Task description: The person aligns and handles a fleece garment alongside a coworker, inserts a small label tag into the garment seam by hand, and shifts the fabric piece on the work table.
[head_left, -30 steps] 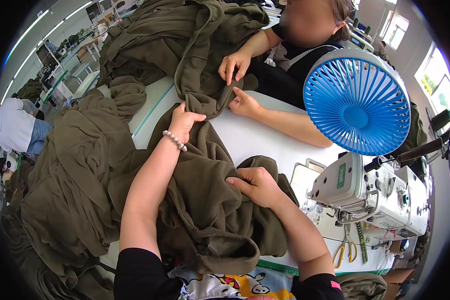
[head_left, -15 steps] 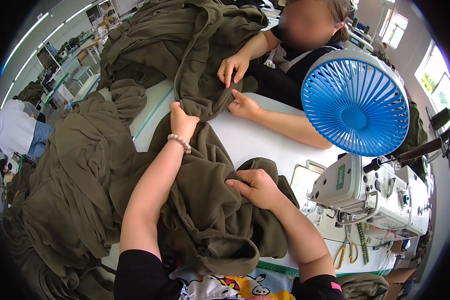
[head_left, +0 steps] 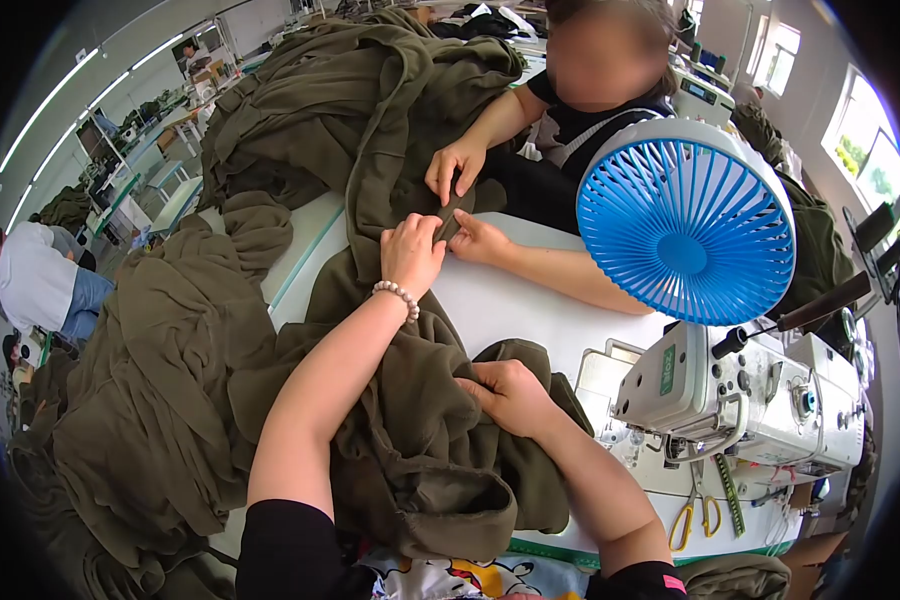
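An olive-green fleece garment (head_left: 410, 370) lies bunched in front of me, its open cuff-like edge facing my body. My right hand (head_left: 510, 397) is closed around a fold of it, thumb on top. Farther out, my left hand (head_left: 412, 256), with a beaded bracelet at the wrist, has its fingers bent over the garment's far section; the fingertips are partly hidden. Right beside them, a co-worker's two hands, one above (head_left: 456, 168) and one below (head_left: 478, 238), pinch the same strip of olive cloth.
Large olive garment heaps lie at the left (head_left: 150, 370) and far side (head_left: 290, 120). A blue fan (head_left: 682, 250) stands at right above a white sewing machine (head_left: 710, 390). Yellow-handled scissors (head_left: 682, 525) and a green ruler (head_left: 730, 495) lie on the white table (head_left: 510, 290).
My left hand has shifted right along the cloth, next to the co-worker's fingers. My right hand keeps its hold on the fold. The co-worker's hands have moved slightly down and left in view.
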The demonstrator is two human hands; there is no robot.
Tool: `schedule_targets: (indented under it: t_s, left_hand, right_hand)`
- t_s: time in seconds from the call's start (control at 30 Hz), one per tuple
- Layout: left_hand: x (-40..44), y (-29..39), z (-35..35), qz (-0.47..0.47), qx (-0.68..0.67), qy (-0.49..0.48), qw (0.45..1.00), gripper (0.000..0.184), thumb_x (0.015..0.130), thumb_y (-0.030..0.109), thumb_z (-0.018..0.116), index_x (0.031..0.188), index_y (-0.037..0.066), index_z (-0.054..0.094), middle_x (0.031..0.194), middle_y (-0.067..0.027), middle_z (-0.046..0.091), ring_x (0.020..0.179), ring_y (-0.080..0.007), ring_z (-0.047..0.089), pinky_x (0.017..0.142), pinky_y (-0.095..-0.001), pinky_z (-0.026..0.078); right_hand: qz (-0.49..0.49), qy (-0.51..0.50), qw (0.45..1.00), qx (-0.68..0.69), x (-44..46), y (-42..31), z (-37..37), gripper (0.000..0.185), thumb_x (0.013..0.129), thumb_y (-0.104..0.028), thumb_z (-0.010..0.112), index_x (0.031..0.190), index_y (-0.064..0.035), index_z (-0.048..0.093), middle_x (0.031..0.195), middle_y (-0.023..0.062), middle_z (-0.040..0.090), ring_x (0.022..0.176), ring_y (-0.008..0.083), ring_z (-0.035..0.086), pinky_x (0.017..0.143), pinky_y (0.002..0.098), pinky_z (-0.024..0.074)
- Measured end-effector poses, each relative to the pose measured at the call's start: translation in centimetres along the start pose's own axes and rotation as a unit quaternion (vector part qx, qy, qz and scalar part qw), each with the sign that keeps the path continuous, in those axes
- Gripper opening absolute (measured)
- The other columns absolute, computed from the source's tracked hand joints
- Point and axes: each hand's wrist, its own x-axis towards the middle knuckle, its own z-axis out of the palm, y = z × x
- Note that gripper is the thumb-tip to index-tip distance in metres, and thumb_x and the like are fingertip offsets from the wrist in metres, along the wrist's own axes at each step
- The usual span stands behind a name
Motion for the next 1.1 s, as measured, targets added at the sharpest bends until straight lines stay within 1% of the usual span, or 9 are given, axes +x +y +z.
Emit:
schedule_targets:
  t_s: [0.1,0.2,0.33,0.47,0.63,0.73,0.87,1.03,1.1]
  left_hand:
    - [-0.2,-0.3,-0.3,0.014,-0.001,0.011,1.000,0.029,0.077,0.015,0.070,0.104,0.010,0.061,0.100,-0.0046,0.062,0.094,-0.0244,0.060,0.080,-0.0412,0.042]
    - [-0.1,-0.4,-0.2,0.022,-0.014,0.021,0.999,0.021,0.078,0.015,0.069,0.097,0.009,0.065,0.095,-0.0055,0.063,0.088,-0.0259,0.061,0.077,-0.0400,0.043]
    - [-0.2,-0.6,-0.1,0.027,-0.034,0.011,0.999,0.017,0.079,0.015,0.067,0.095,0.009,0.066,0.091,-0.0059,0.064,0.087,-0.0250,0.062,0.078,-0.0396,0.044]
    - [-0.2,-0.9,0.4,0.025,-0.059,0.048,0.997,0.015,0.078,0.014,0.068,0.091,0.006,0.067,0.091,-0.0077,0.066,0.079,-0.0293,0.063,0.071,-0.0400,0.049]
    - [-0.1,-1.2,0.8,0.026,-0.047,0.072,0.996,0.016,0.078,0.013,0.068,0.092,0.005,0.066,0.089,-0.0096,0.067,0.075,-0.0296,0.064,0.069,-0.0390,0.051]
    - [0.0,-1.5,1.1,-0.013,-0.074,0.062,0.995,0.016,0.078,0.013,0.069,0.091,0.004,0.066,0.086,-0.0107,0.067,0.071,-0.0279,0.065,0.064,-0.0371,0.051]
    - [0.1,-1.7,1.3,-0.036,-0.079,0.053,0.995,0.015,0.078,0.014,0.070,0.087,0.003,0.066,0.083,-0.0113,0.067,0.066,-0.0265,0.064,0.060,-0.0357,0.051]
    - [0.0,-1.7,1.2,-0.043,-0.098,0.066,0.992,0.015,0.078,0.015,0.071,0.083,0.002,0.066,0.078,-0.0115,0.068,0.064,-0.0254,0.065,0.060,-0.0349,0.051]
    - [0.1,-1.5,0.9,-0.083,-0.123,0.039,0.988,0.016,0.079,0.016,0.071,0.084,0.001,0.067,0.077,-0.0119,0.068,0.064,-0.0237,0.065,0.060,-0.0334,0.051]
  right_hand:
    - [0.007,-0.015,1.000,0.006,0.2,-0.2,-0.1,0.030,0.089,-0.027,0.062,0.080,0.0009,0.062,0.065,0.0172,0.057,0.057,0.0312,0.053,0.057,0.0385,0.0432]
    - [0.007,-0.008,1.000,0.002,0.1,-0.2,-0.1,0.030,0.089,-0.028,0.062,0.081,0.0005,0.062,0.065,0.0171,0.058,0.058,0.0314,0.054,0.057,0.0387,0.0435]
    - [0.015,-0.012,1.000,-0.003,0.2,-0.2,-0.2,0.030,0.089,-0.029,0.061,0.081,0.0003,0.062,0.065,0.0173,0.058,0.059,0.0323,0.055,0.057,0.0390,0.0441]
    - [0.011,-0.011,1.000,-0.008,0.1,-0.1,-0.2,0.031,0.089,-0.029,0.061,0.081,0.0002,0.062,0.066,0.0178,0.058,0.060,0.0333,0.056,0.058,0.0393,0.0445]
    - [0.018,-0.018,1.000,-0.011,0.1,-0.4,-0.4,0.031,0.090,-0.030,0.061,0.082,0.0002,0.063,0.067,0.0185,0.058,0.061,0.0343,0.056,0.059,0.0399,0.0447]
    - [0.016,-0.014,1.000,-0.010,0.2,-0.2,-0.2,0.031,0.090,-0.030,0.061,0.083,0.0000,0.063,0.068,0.0188,0.058,0.062,0.0344,0.056,0.059,0.0402,0.0445]
    - [0.016,-0.014,1.000,-0.009,0.1,0.0,-0.1,0.030,0.090,-0.030,0.060,0.084,-0.0002,0.063,0.068,0.0189,0.058,0.062,0.0346,0.057,0.059,0.0405,0.0446]
    - [0.010,-0.015,1.000,-0.011,0.1,0.0,-0.1,0.030,0.090,-0.029,0.060,0.085,-0.0003,0.064,0.069,0.0188,0.059,0.063,0.0347,0.057,0.059,0.0404,0.0448]
    - [0.012,-0.017,1.000,-0.011,0.2,-0.1,-0.2,0.030,0.090,-0.029,0.060,0.084,-0.0003,0.063,0.069,0.0188,0.059,0.063,0.0348,0.057,0.060,0.0404,0.0448]
